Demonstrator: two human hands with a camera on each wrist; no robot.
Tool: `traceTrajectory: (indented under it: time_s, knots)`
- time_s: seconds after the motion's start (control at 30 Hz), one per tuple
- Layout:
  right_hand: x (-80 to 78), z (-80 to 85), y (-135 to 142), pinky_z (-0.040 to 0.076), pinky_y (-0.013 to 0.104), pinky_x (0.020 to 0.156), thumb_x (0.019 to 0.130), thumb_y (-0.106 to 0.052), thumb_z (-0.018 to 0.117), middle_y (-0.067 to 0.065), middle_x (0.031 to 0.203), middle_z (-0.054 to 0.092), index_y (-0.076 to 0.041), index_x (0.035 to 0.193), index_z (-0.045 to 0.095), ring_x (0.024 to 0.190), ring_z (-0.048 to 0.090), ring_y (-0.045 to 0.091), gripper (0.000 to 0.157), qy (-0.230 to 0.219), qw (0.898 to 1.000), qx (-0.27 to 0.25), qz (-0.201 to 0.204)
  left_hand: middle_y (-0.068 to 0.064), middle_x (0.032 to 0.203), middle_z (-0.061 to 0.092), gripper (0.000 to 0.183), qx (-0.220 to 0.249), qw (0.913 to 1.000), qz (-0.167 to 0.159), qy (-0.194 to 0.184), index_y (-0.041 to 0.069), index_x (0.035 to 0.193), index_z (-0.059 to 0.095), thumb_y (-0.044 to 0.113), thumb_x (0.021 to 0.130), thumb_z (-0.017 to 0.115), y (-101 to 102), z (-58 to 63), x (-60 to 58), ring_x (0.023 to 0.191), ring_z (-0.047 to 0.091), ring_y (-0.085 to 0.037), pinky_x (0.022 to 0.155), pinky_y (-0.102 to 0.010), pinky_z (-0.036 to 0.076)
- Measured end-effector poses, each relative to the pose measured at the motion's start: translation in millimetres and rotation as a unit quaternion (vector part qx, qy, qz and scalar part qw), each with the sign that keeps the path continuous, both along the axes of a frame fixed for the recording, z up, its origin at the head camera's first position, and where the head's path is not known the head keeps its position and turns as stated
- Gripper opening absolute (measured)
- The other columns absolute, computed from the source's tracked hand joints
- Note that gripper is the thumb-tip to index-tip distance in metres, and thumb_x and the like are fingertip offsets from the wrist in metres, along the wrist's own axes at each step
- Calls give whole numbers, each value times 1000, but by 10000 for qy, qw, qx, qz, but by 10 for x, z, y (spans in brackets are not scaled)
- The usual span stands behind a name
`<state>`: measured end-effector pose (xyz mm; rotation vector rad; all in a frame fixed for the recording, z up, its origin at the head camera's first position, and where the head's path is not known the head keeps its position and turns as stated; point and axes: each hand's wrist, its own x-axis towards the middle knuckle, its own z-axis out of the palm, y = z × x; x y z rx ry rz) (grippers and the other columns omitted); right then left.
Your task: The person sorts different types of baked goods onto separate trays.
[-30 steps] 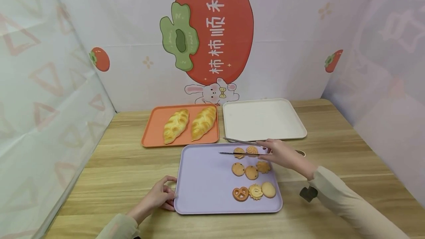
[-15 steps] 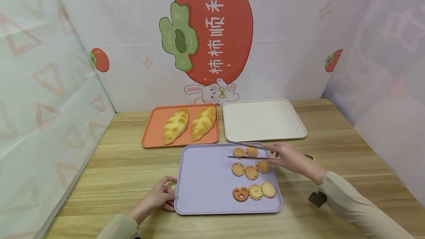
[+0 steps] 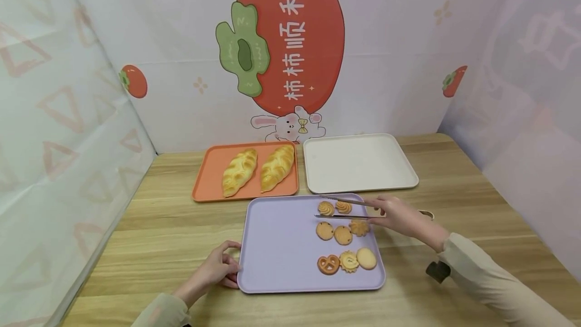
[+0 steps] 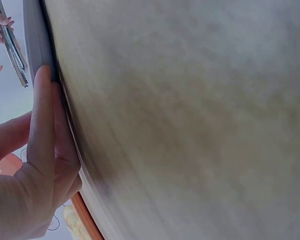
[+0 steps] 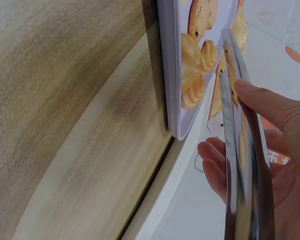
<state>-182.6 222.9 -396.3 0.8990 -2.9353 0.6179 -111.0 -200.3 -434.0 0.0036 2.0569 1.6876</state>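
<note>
My right hand (image 3: 399,216) grips metal tongs (image 3: 347,217) over the right side of a lavender tray (image 3: 279,246). The tongs' arms stand apart, and in the head view they pass either side of two swirl cookies (image 3: 326,209). In the right wrist view, thumb and fingers hold the tongs (image 5: 231,150) from opposite sides, with nothing between the toothed ends. Below lie two dotted round cookies (image 3: 343,235) and a ridged cookie (image 3: 359,227). Nearer are a pretzel (image 3: 323,264), a flower-edged cookie (image 3: 349,261) and a smooth oval one (image 3: 366,258). My left hand (image 3: 218,268) touches the tray's left edge with extended fingers (image 4: 40,115).
Behind the lavender tray, an orange tray (image 3: 211,168) bears two braided bread loaves (image 3: 239,171). Beside it lies a white tray (image 3: 360,163) with a bare surface. The wooden table (image 3: 154,226) ends at a printed cloth backdrop (image 3: 181,110).
My right hand has moved to the right and slightly nearer with the tongs, drawing their tips back over the swirl cookies. The left hand stays at the tray's edge. The cookies keep their places.
</note>
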Motion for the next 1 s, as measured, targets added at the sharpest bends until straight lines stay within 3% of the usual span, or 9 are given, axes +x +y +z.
traceTrajectory:
  time_s: [0.63,1.0]
  knots:
    - [-40,58,-1,52,39,62,75,-22,68,15,94,62,-3,110,61,79,60,28,41,77,9992,391,7,-8,71,52,48,-41,10000,-50,37,-11,119,26,-12,77,49,-3,23,9,54,58,-18,51,-38,55]
    - [-64,99,3,50,33,56,75,-22,67,12,87,62,-2,108,62,73,59,23,38,20,9976,679,119,-7,71,51,48,-49,10000,-32,42,-11,119,27,-12,76,49,3,24,18,53,57,-17,51,-38,55]
